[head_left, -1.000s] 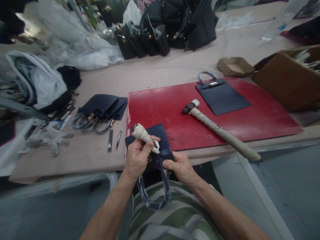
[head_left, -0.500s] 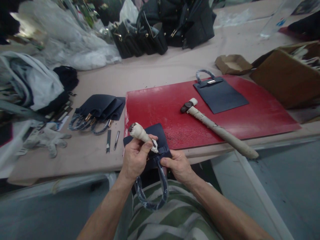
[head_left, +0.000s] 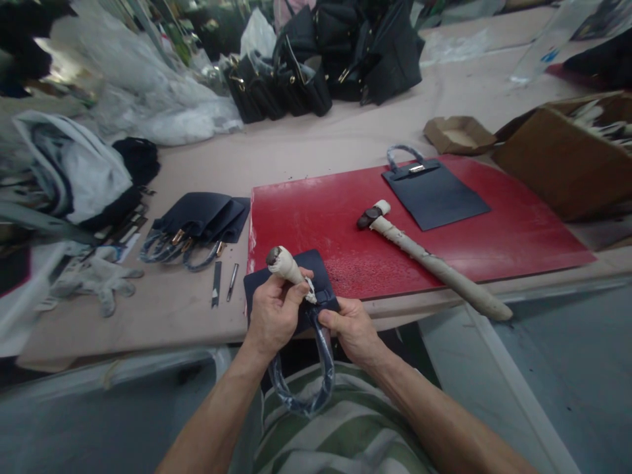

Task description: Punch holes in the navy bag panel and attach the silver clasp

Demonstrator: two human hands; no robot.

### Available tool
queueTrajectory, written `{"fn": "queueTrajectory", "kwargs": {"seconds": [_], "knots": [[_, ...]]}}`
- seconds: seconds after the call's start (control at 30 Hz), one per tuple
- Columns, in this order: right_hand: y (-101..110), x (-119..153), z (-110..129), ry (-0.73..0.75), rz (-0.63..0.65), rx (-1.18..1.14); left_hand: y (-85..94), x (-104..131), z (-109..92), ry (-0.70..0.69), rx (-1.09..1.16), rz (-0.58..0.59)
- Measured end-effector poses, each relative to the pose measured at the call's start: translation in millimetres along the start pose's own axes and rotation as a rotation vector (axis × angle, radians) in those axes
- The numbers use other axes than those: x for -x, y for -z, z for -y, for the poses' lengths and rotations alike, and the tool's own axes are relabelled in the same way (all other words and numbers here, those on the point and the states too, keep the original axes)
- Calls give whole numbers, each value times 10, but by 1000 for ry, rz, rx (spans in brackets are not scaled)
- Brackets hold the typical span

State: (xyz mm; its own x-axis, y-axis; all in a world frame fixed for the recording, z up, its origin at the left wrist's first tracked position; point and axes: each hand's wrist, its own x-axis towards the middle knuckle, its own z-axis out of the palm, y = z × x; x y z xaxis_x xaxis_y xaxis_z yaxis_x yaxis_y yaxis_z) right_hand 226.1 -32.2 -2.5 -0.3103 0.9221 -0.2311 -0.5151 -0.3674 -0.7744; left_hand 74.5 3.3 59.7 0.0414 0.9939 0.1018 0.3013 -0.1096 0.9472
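My left hand (head_left: 278, 309) is closed around a short metal tool wrapped in white tape (head_left: 286, 265), its bare metal end pointing up and away. The tool's lower tip meets the navy bag panel (head_left: 314, 264) near the base of its handle. Gripping the panel's near right corner is my right hand (head_left: 356, 327), thumb on top. The panel's plastic-wrapped handle (head_left: 306, 403) hangs toward my lap. A hammer (head_left: 424, 257) with a taped handle lies on the red board to the right, beyond my right hand.
The red board (head_left: 296, 210) covers the table's middle. On it lies another navy panel (head_left: 439, 194). Stacked panels (head_left: 197, 214), a flat blade (head_left: 216, 284), a metal rod (head_left: 232, 283) and a glove (head_left: 103, 280) lie left. Cardboard boxes (head_left: 557, 155) stand right; black bags (head_left: 345, 49) behind.
The tape-wrapped tool's upper end has swung slightly right and more upright, with my left hand shifting right. My right hand keeps its grip on the panel. The view has moved slightly.
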Motion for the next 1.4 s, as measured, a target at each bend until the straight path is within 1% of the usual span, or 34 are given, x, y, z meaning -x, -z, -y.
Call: {"fn": "queueTrajectory", "kwargs": {"seconds": [0.13,0.2,0.27,0.33,0.4,0.5,0.57,0.7,0.8,0.9,0.93,0.97,1.03,1.1,1.13,1.17,1.2,1.27,1.3,1.33,1.4], "knots": [[-60,-171,85,6,-75,1,-4,-182,-23,-19,-14,-19],[-98,-270,128,-23,-104,4,-15,-283,7,-40,-41,-33],[-139,-345,160,-74,-165,20,-38,-370,90,-58,-79,-34],[-176,-378,180,-149,-235,49,-68,-430,219,-65,-115,-28],[-206,-368,199,-216,-271,70,-93,-454,362,-65,-150,-24],[-238,-307,256,-274,-251,109,-102,-436,530,-79,-194,-28],[-258,-262,310,-303,-231,122,-96,-406,590,-102,-223,-27],[-286,-193,391,-319,-208,143,-93,-345,634,-184,-284,-20],[-251,-131,414,-332,-166,289,-103,-309,647,-259,-303,-14],[-106,-62,478,-345,-108,490,-115,-293,658,-292,-298,-6],[-25,-47,526,-311,-100,579,-118,-292,662,-293,-283,-1],[72,-41,594,-240,-111,691,-122,-294,666,-293,-264,6],[306,-58,782,2,-216,977,-129,-297,676,-297,-232,18],[561,-106,1011,252,-391,1344,-135,-298,685,-299,-226,24],[683,-136,1120,302,-470,1540,-138,-297,688,-298,-230,23],[797,-164,1215,283,-529,1727,-141,-295,692,-294,-233,21],[898,-191,1288,211,-561,1896,-145,-294,694,-290,-233,17],[1059,-233,1365,30,-558,2136,-155,-292,695,-285,-218,12],[1115,-250,1375,-32,-529,2197,-160,-292,694,-288,-206,10],[1155,-265,1377,-63,-495,2208,-166,-292,693,-290,-194,8],[1176,-291,1389,-86,-440,2135,-174,-294,688,-295,-177,6]]}}
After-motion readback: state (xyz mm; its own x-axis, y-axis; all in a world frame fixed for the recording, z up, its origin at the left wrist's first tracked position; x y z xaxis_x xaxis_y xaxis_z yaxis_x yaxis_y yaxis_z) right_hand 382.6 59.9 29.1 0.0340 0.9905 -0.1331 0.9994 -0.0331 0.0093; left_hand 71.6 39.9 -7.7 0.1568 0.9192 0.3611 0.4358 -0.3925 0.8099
